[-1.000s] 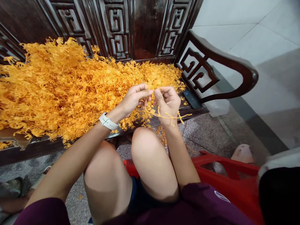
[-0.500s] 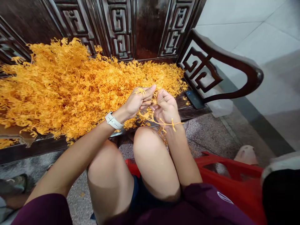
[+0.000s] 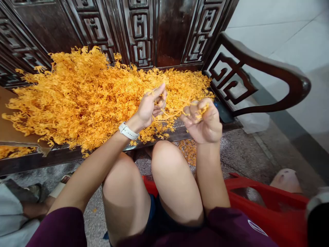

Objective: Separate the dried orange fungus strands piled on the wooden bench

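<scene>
Orange plastic sprigs (image 3: 89, 92), thin and branching with small curled tips, lie in a big tangled heap on a dark wooden bench (image 3: 25, 167). My left hand (image 3: 147, 109), with a white-strapped watch at the wrist, is closed in a pinch over the heap's front edge. To its right, my right hand (image 3: 204, 121) is raised with fingers curled round orange pieces. A thin orange stem (image 3: 174, 113) stretches between the two hands, blurred by motion. How the fingertips grip it is partly hidden.
A curved wooden armrest (image 3: 272, 72) bounds the bench at right, with a dark phone (image 3: 224, 112) beside it. Orange bits (image 3: 189, 151) litter the floor before the bench. A red plastic stool (image 3: 269, 212) is at lower right. Another person's leg (image 3: 33, 208) shows at left.
My hands were close together and have moved apart. The right hand has gone right and now holds orange pieces up; the dangling sprig is stretched between the hands. The view has shifted slightly.
</scene>
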### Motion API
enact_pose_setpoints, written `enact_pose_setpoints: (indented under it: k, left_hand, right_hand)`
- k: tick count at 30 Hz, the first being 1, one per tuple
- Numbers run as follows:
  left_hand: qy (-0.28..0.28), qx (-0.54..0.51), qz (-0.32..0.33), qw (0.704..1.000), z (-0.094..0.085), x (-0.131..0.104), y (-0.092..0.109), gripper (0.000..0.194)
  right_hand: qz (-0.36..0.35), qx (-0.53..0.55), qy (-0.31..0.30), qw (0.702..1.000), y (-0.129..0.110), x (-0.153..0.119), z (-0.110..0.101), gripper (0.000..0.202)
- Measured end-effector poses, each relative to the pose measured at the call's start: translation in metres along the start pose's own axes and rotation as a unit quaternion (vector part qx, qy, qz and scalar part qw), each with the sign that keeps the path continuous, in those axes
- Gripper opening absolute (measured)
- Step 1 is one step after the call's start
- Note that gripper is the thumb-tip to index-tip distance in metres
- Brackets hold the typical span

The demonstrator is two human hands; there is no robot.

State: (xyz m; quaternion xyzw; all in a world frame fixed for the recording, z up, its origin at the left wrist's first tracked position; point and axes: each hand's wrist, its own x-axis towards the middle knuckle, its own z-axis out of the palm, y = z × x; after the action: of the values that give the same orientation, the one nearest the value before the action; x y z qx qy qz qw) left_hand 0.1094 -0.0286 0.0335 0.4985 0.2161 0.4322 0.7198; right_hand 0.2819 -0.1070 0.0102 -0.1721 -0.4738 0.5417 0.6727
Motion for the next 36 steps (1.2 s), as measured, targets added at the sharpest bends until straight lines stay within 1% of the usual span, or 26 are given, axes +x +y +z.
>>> enact_pose_setpoints:
  k: [2,3,4,5,6,7,8,9,10,11,12,13,14,15,17,19,20,22,24,25,27,29,32,34,36]
  left_hand:
    - [-0.017,0.010,0.009,1.000,0.001,-0.002,-0.002,0.032]
    - [-0.021,0.013,0.016,1.000,0.001,-0.003,-0.003,0.028]
    - [-0.021,0.018,0.023,0.999,0.002,-0.004,-0.002,0.026]
    - [-0.020,0.026,0.028,0.999,0.002,-0.005,-0.002,0.025]
    - [-0.021,0.036,0.032,0.999,0.002,-0.006,-0.001,0.025]
    - [-0.021,0.047,0.036,0.998,0.001,-0.006,-0.001,0.025]
    - [-0.021,0.060,0.040,0.997,0.001,-0.006,-0.001,0.026]
    - [-0.020,0.073,0.043,0.996,0.001,-0.006,-0.002,0.027]
    - [-0.019,0.089,0.045,0.995,0.000,-0.006,-0.003,0.029]
    - [-0.017,0.106,0.046,0.993,0.000,-0.006,-0.005,0.032]
    - [-0.016,0.124,0.046,0.991,-0.001,-0.005,-0.007,0.034]
    - [-0.016,0.145,0.045,0.988,-0.001,-0.004,-0.008,0.037]
    - [-0.021,0.168,0.044,0.985,-0.001,-0.004,-0.010,0.039]
    - [-0.033,0.192,0.045,0.980,-0.001,-0.003,-0.012,0.041]
    - [-0.060,0.237,0.047,0.968,0.000,-0.003,-0.014,0.044]
    - [-0.081,0.282,0.053,0.954,0.000,-0.003,-0.016,0.046]
    - [-0.086,0.303,0.059,0.947,0.000,-0.003,-0.016,0.047]
    - [-0.092,0.334,0.071,0.935,-0.001,-0.004,-0.017,0.047]
    - [-0.084,0.338,0.076,0.934,-0.001,-0.005,-0.017,0.049]
    - [-0.073,0.334,0.080,0.936,-0.001,-0.005,-0.017,0.049]
    - [-0.050,0.327,0.102,0.938,0.001,-0.005,-0.016,0.050]
    - [-0.040,0.323,0.139,0.935,0.005,-0.006,-0.014,0.048]
    - [-0.035,0.320,0.177,0.930,0.011,-0.009,-0.010,0.046]
    - [-0.022,0.303,0.183,0.935,0.015,-0.010,-0.009,0.045]
    - [-0.009,0.252,0.168,0.953,0.018,-0.010,-0.009,0.042]
  right_hand:
    - [-0.032,-0.022,0.075,0.996,0.005,0.018,-0.026,0.046]
    - [-0.031,-0.053,0.112,0.992,0.011,0.030,-0.043,0.051]
    - [-0.002,-0.100,0.141,0.985,0.018,0.043,-0.061,0.059]
    - [0.053,-0.167,0.178,0.968,0.025,0.055,-0.079,0.065]
    - [0.110,-0.279,0.230,0.926,0.033,0.066,-0.095,0.068]
    - [0.118,-0.398,0.286,0.863,0.040,0.075,-0.108,0.073]
    - [0.096,-0.477,0.299,0.821,0.045,0.080,-0.116,0.075]
    - [0.068,-0.516,0.292,0.803,0.048,0.083,-0.119,0.072]
    - [0.042,-0.514,0.271,0.813,0.048,0.082,-0.116,0.070]
    - [0.026,-0.477,0.232,0.847,0.046,0.078,-0.108,0.070]
    - [0.029,-0.410,0.190,0.891,0.041,0.073,-0.095,0.073]
    - [0.043,-0.339,0.146,0.928,0.036,0.066,-0.079,0.076]
    - [0.047,-0.289,0.100,0.951,0.030,0.060,-0.061,0.077]
    - [0.044,-0.264,0.063,0.961,0.024,0.054,-0.043,0.076]
    - [0.029,-0.273,0.026,0.961,0.018,0.047,-0.015,0.069]
    - [0.006,-0.300,0.026,0.954,0.019,0.043,0.000,0.058]
    - [-0.005,-0.302,0.037,0.953,0.022,0.043,0.002,0.054]
    - [-0.034,-0.295,0.075,0.952,0.028,0.042,0.000,0.050]
    - [-0.058,-0.289,0.108,0.950,0.031,0.041,-0.004,0.049]
    - [-0.060,-0.285,0.112,0.950,0.031,0.040,-0.005,0.049]
    - [-0.032,-0.261,0.102,0.959,0.028,0.037,-0.002,0.051]
    - [0.008,-0.206,0.099,0.974,0.023,0.033,0.006,0.055]
    - [0.035,-0.109,0.125,0.986,0.017,0.029,0.019,0.059]
    - [0.046,-0.051,0.127,0.990,0.015,0.028,0.024,0.059]
    - [0.063,0.000,0.121,0.991,0.016,0.029,0.027,0.057]
